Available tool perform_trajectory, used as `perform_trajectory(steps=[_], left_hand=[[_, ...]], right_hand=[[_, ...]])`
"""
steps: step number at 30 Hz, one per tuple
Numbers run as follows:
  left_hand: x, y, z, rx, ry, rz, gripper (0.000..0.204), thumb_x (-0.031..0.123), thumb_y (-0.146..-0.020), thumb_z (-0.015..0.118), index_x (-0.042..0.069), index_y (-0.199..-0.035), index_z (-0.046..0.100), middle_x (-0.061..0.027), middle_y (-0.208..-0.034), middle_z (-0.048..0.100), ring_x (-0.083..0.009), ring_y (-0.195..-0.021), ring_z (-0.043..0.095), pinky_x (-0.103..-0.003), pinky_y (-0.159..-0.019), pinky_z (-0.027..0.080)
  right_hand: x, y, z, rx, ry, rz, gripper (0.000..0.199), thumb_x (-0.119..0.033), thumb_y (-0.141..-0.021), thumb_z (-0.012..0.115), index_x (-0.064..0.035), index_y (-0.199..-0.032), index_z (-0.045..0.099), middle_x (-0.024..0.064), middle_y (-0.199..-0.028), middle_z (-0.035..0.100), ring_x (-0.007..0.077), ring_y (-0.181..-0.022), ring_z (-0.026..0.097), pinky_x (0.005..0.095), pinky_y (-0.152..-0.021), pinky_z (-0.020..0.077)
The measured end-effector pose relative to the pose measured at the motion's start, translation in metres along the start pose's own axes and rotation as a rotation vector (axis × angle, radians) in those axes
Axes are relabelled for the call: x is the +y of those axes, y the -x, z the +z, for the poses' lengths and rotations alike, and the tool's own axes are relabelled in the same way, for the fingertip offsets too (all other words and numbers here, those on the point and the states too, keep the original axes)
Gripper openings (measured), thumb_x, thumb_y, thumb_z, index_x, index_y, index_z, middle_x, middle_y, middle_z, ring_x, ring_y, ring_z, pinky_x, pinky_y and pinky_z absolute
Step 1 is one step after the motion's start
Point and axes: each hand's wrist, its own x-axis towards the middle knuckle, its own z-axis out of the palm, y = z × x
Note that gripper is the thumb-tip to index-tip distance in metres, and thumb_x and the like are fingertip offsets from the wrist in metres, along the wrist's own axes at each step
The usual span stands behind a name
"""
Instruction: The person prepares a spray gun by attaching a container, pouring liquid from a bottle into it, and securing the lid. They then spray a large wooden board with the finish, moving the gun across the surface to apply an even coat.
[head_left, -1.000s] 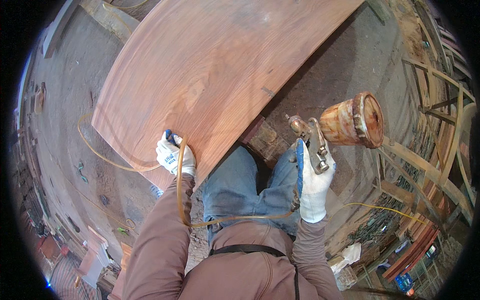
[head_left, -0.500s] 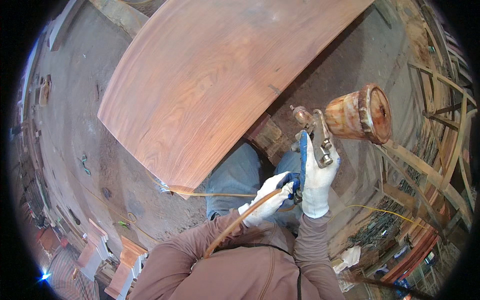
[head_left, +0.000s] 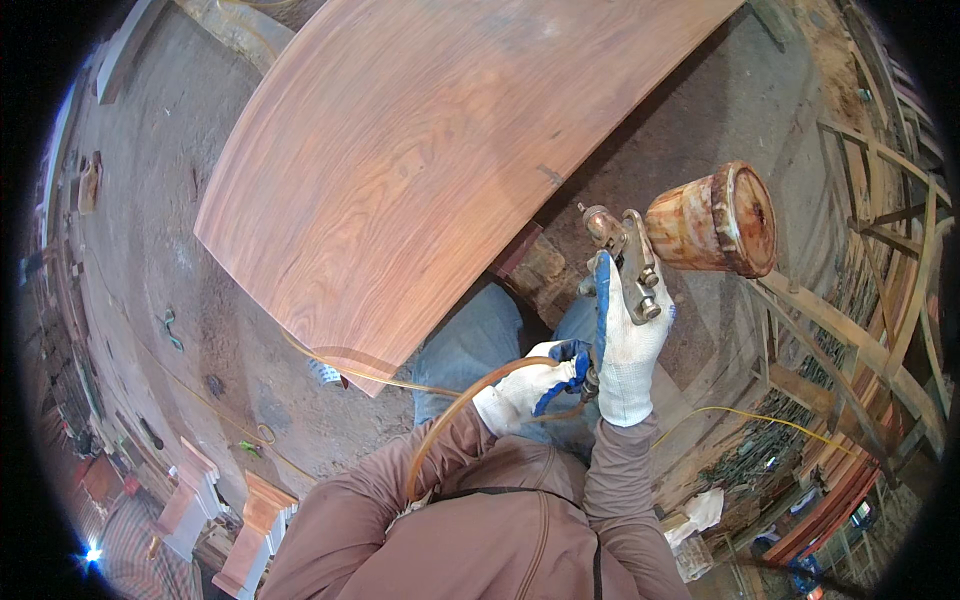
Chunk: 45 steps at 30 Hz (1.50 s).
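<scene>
My right hand point(head_left: 630, 350), in a white glove with a blue palm, is closed round the handle of a metal spray gun point(head_left: 606, 228). The gun's stained cup point(head_left: 690, 230) sticks out to the right, its round end toward me. At the handle's lower end, my gloved left hand point(head_left: 522, 395) is closed on the air hose by its metal fitting point(head_left: 591, 382); the fingertips are partly hidden. From there the brown hose point(head_left: 445, 425) arches back over my left forearm. A large reddish wooden panel point(head_left: 400, 190) with visible grain lies in front of me, its near corner beside my knee.
A thin yellow hose point(head_left: 400, 386) crosses the panel's near corner. Wooden frames point(head_left: 850, 340) stand at the right. Moulded wooden pieces point(head_left: 262, 515) stand at the lower left, near a person in a checked garment point(head_left: 145, 555). Dusty floor point(head_left: 150, 300) surrounds the panel.
The brown hose now bows up in a higher arch over my left hand. Both hands have shifted a little, and the spray gun with its cup has moved slightly left and up.
</scene>
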Motion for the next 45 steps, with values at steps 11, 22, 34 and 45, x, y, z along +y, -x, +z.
perform_trajectory(steps=[11, 22, 34, 45], left_hand=[[0.010, 0.002, 0.002, 0.045, -0.052, 0.018, 0.020, 0.027, -0.093, 0.073, 0.009, -0.095, 0.067, 0.0059, -0.082, 0.061, -0.0030, -0.074, 0.051, -0.021, -0.066, 0.043], [0.018, 0.004, 0.005, 0.069, -0.064, -0.040, 0.020, 0.025, -0.091, 0.074, 0.007, -0.098, 0.068, 0.0035, -0.085, 0.063, -0.0057, -0.077, 0.053, -0.022, -0.070, 0.045], [0.004, 0.001, -0.007, -0.039, -0.054, -0.047, 0.029, 0.034, -0.094, 0.073, 0.008, -0.100, 0.065, 0.0043, -0.090, 0.062, -0.0049, -0.075, 0.051, -0.022, -0.066, 0.043], [-0.012, 0.001, -0.013, -0.035, 0.109, -0.065, 0.023, 0.028, -0.094, 0.071, 0.008, -0.102, 0.063, 0.0049, -0.087, 0.059, -0.0047, -0.075, 0.051, -0.020, -0.065, 0.044]], right_hand=[[-0.008, -0.004, 0.004, -0.042, -0.025, 0.029, 0.028, -0.001, -0.097, 0.063, 0.0045, -0.125, 0.061, 0.0112, -0.112, 0.069, 0.0135, -0.096, 0.068, 0.0265, -0.085, 0.0570], [-0.017, -0.003, 0.000, -0.074, -0.122, 0.095, 0.028, -0.001, -0.096, 0.065, 0.0014, -0.123, 0.063, 0.0065, -0.106, 0.069, 0.0093, -0.087, 0.066, 0.0237, -0.076, 0.0552], [-0.020, 0.001, -0.003, -0.065, -0.105, 0.120, 0.031, 0.001, -0.097, 0.061, 0.0036, -0.129, 0.058, 0.0134, -0.118, 0.067, 0.0165, -0.105, 0.067, 0.0290, -0.093, 0.0564], [-0.005, 0.002, -0.007, -0.017, -0.061, 0.109, 0.031, -0.003, -0.097, 0.064, 0.0025, -0.127, 0.059, 0.0125, -0.113, 0.069, 0.0148, -0.093, 0.070, 0.0260, -0.079, 0.0585]])
